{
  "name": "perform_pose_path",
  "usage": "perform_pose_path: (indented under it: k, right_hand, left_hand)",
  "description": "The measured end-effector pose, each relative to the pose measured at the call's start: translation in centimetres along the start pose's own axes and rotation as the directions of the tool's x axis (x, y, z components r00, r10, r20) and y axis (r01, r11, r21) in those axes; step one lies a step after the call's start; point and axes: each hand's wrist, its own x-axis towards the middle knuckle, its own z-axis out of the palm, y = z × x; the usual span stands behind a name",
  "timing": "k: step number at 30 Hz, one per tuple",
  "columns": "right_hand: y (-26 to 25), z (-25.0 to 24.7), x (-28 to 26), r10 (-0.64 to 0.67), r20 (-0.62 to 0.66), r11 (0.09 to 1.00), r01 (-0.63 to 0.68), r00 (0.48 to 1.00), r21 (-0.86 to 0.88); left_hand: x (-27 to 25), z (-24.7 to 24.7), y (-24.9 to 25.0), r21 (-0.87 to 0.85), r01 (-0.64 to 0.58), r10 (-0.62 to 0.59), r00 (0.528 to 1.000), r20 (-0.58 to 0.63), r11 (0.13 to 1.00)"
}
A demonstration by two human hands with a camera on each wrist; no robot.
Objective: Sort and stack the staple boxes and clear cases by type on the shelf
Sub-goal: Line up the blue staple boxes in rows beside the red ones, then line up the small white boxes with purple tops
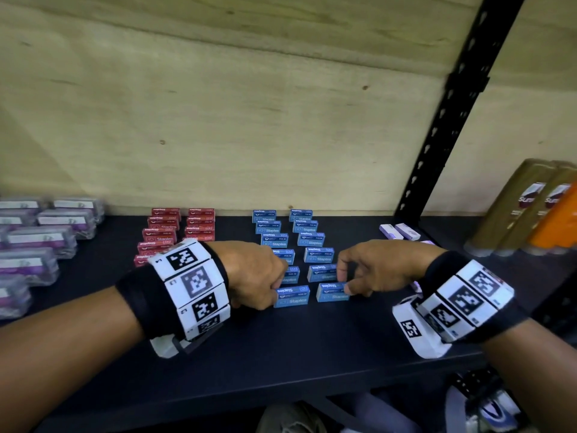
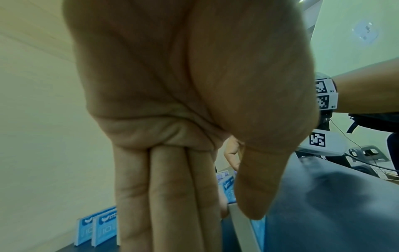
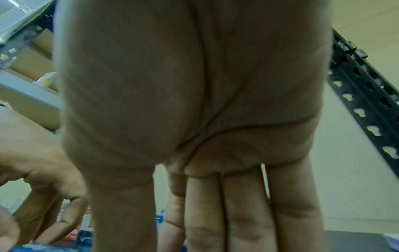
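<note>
Blue staple boxes (image 1: 318,254) stand in two columns at the middle of the black shelf (image 1: 281,348). Red staple boxes (image 1: 162,234) stand in two columns to their left. My left hand (image 1: 274,284) pinches the front left blue box (image 1: 292,295) at its left end. The left wrist view shows the thumb (image 2: 254,204) on that box's white end (image 2: 239,228), with straight fingers (image 2: 170,204) behind it. My right hand (image 1: 345,281) pinches the front right blue box (image 1: 332,292), thumb on its near side, fingers over the far side. Clear cases (image 1: 34,242) with purple contents lie at the far left.
Small white and purple boxes (image 1: 401,231) lie at the back right beside a black perforated upright (image 1: 437,126). Brown and orange packs (image 1: 527,210) stand on the neighbouring shelf to the right. A plywood wall (image 1: 249,104) closes the back. The shelf's front strip is bare.
</note>
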Motion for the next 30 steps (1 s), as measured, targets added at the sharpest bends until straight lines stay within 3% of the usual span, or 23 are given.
perform_pose_path:
  k: [8, 14, 21, 30]
  right_hand:
    - [0.2, 0.1, -0.6, 0.004, -0.012, 0.999, -0.004, 1.0, 0.052]
    - [1.7, -0.4, -1.1, -0.016, 0.029, 0.976, 0.009, 0.999, 0.219]
    - [5.4, -1.9, -0.7, -0.039, -0.078, 0.956, 0.06, 0.996, 0.288]
    - [13.0, -7.0, 0.2, 0.114, -0.178, 0.963, -0.064, 0.977, 0.264]
  left_hand:
    - [-0.4, -0.1, 0.0, -0.002, 0.009, -0.009, 1.0, 0.006, 1.0]
    - [-0.8, -0.1, -0.9, -0.086, 0.018, -0.021, 0.999, -0.035, 0.996]
    - [-0.2, -3.4, -0.8, -0.175, -0.04, 0.011, 0.987, -0.161, 0.984]
    - [6.6, -8.8, 1.0, -0.049, -0.099, 0.082, 0.957, -0.277, 0.994]
